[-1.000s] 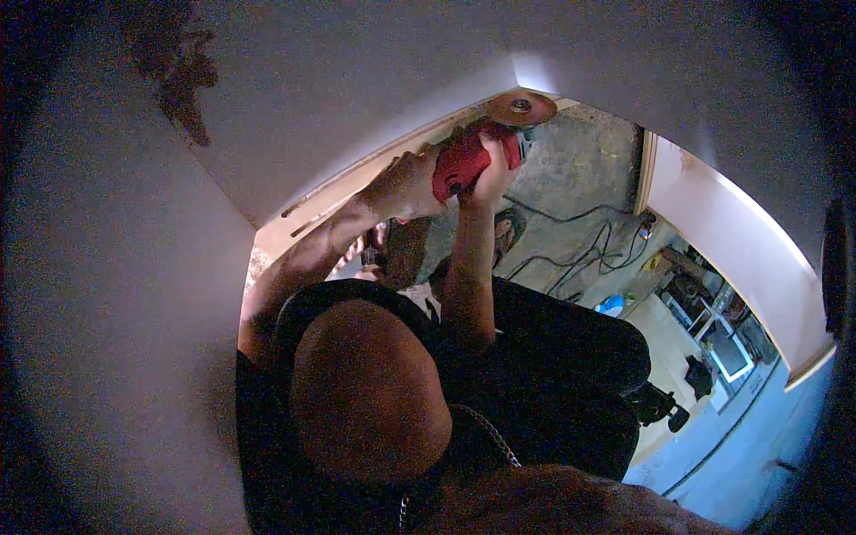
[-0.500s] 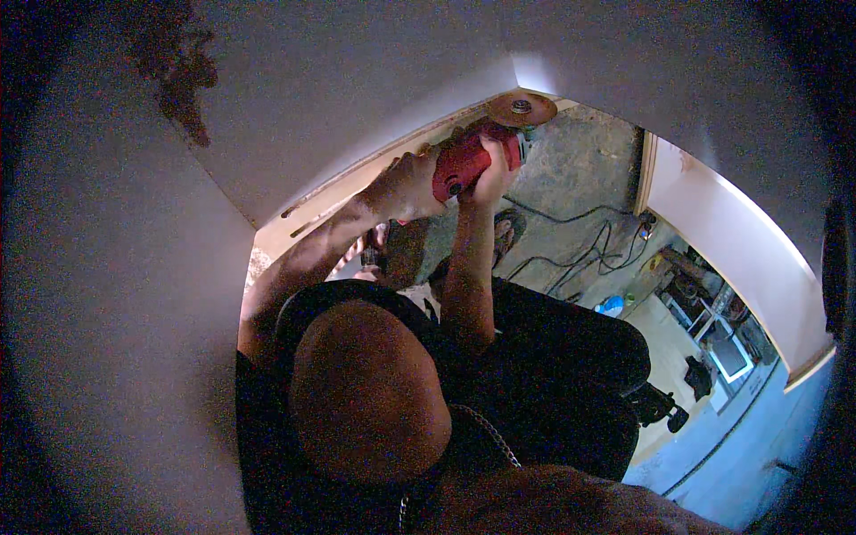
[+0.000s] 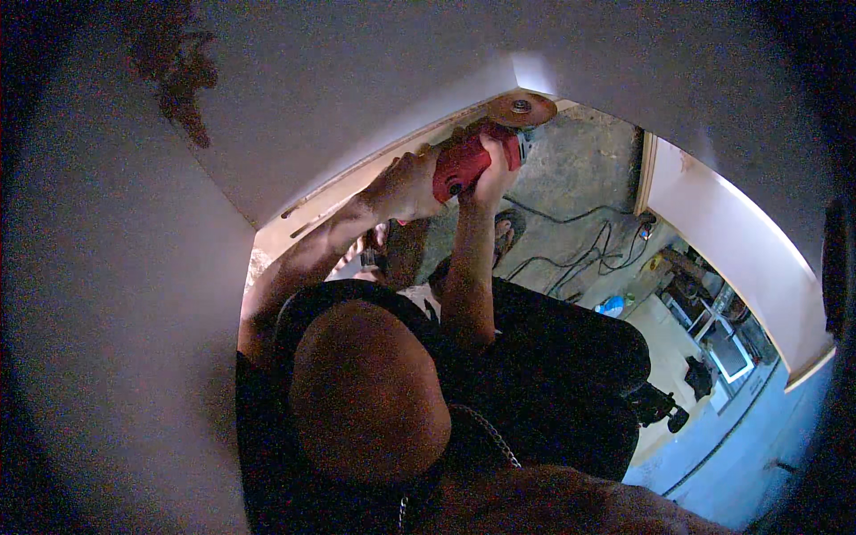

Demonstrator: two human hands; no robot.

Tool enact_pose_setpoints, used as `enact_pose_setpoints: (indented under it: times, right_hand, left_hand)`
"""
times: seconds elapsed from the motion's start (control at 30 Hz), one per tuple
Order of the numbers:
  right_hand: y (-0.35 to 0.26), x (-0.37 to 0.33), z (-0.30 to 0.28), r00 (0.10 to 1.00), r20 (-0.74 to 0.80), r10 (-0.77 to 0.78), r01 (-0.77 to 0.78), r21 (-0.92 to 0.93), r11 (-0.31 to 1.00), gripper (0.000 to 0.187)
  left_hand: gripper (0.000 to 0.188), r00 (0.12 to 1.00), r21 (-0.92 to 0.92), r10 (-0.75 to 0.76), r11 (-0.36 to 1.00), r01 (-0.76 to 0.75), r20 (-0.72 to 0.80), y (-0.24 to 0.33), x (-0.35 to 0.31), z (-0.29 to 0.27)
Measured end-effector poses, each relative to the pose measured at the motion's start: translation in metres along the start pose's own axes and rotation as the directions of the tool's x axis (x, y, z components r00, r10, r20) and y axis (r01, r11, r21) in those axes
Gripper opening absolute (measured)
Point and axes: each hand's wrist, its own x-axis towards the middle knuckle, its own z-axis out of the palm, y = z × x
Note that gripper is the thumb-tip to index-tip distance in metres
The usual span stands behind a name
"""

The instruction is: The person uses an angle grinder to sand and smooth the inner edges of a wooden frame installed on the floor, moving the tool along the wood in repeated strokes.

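Observation:
My left hand (image 3: pixel 406 183) is wrapped around the rear body of a red angle grinder (image 3: pixel 459 169). Closer to its head, my right hand (image 3: pixel 489 178) grips the same tool with bent fingers. A brownish disc (image 3: pixel 535 112) with a nut at its centre faces me, right by the pale wooden edge strip (image 3: pixel 334 214) of a large grey panel (image 3: pixel 357 98). Whether the disc touches the strip or spins, I cannot tell. Both forearms reach up through an opening between panels, and the far side of my left grip lies in shadow.
Dark cables (image 3: pixel 606 241) trail over the stained floor (image 3: pixel 588 165) beyond my right hand. A white panel (image 3: pixel 731 232) with wooden edges stands at the right. Behind it lie a light-coloured frame (image 3: pixel 727 357), a blue item (image 3: pixel 610 307) and assorted dark clutter.

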Motion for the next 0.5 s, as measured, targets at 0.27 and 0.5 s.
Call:
enact_pose_setpoints:
  times: [0.27,0.5]
  right_hand:
    - [-0.006,-0.005,0.007,0.998,-0.044,0.040,-0.039,0.039,0.998,0.027]
    - [0.005,0.004,-0.008,0.998,-0.051,0.035,-0.037,-0.036,0.999,0.031]
  left_hand:
    - [0.074,1.000,0.024,0.026,0.999,-0.026,0.000,-0.019,0.010,0.010]
    - [0.077,1.000,0.042,-0.001,0.999,0.000,0.013,-0.005,0.005,0.003]
